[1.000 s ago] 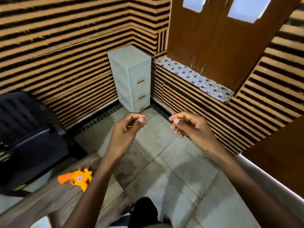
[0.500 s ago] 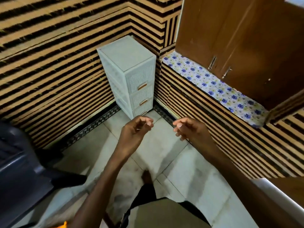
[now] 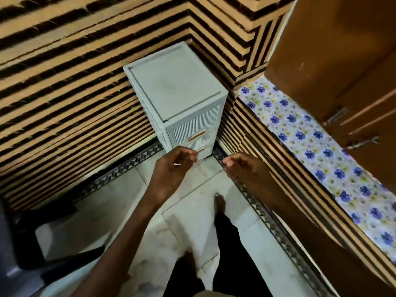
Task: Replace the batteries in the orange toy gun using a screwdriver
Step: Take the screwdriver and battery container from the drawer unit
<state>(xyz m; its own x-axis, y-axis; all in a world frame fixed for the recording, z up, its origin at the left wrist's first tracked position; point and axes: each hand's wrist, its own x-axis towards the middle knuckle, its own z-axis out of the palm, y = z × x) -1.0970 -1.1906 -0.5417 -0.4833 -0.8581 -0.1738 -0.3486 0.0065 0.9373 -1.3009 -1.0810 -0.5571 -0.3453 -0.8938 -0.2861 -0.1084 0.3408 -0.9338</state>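
Neither the orange toy gun nor a screwdriver nor any batteries are in view. My left hand (image 3: 173, 166) is held out in front of me with loosely curled fingers and holds nothing. Beside it, my right hand (image 3: 242, 168) hangs the same way, also with nothing in it. Both hands hover just in front of the lower drawers of a white plastic drawer unit (image 3: 177, 97) standing in the room's corner, without touching it.
A ledge with a blue-flowered cover (image 3: 310, 142) runs along the right wall under brown cupboard doors (image 3: 342, 71). A dark chair (image 3: 12, 254) stands at the left edge. My bare foot (image 3: 219, 202) is on the pale tiled floor (image 3: 192, 221). Striped walls close the corner.
The view has moved forward towards the drawer unit, which now looks larger and closer. The table with the orange toy gun has dropped out of view. Both hands keep their loose pose.
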